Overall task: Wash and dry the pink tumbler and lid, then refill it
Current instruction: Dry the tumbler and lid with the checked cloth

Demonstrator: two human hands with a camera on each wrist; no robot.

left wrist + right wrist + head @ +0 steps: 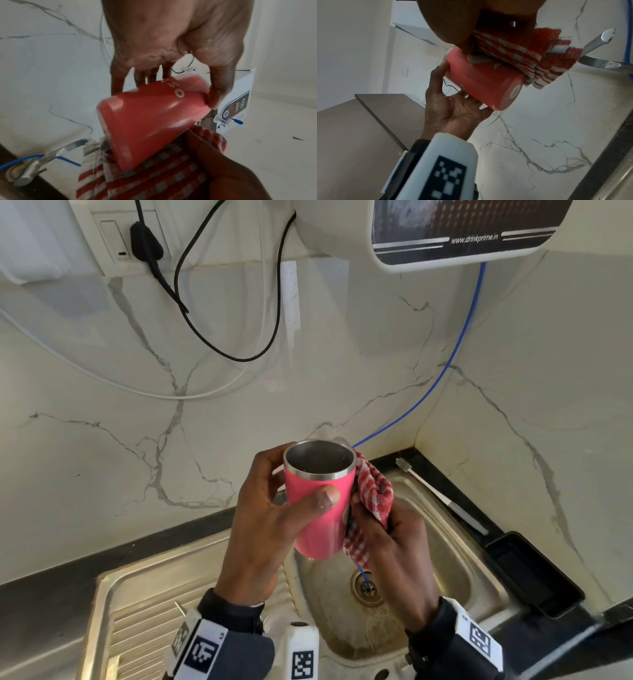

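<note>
Wrist bands with square black-and-white markers [202, 652], nearest the lens. Left hand [270, 522] wrapped round the pink tumbler [320, 508], thumb across its front, fingers behind. Right hand [394, 546] clamped on a red-and-white checked cloth [375, 494], pressing it to the tumbler's right side. Tumbler held upright above the sink [445, 542], mouth open, steel inside; lid not seen.

Handling, my judgement: rigid, light when empty, smooth painted wall likely slick while wet. Best gripped round mid-body. Cloth soft, bunches easily.

Writing: white letters on the tumbler wall, "SO" legible, the rest hidden. Above the hands, a wall-mounted water purifier [445, 231] printed "www.drinkprime.in". Right of the hands, a brush [442, 496] on the sink edge.
</note>
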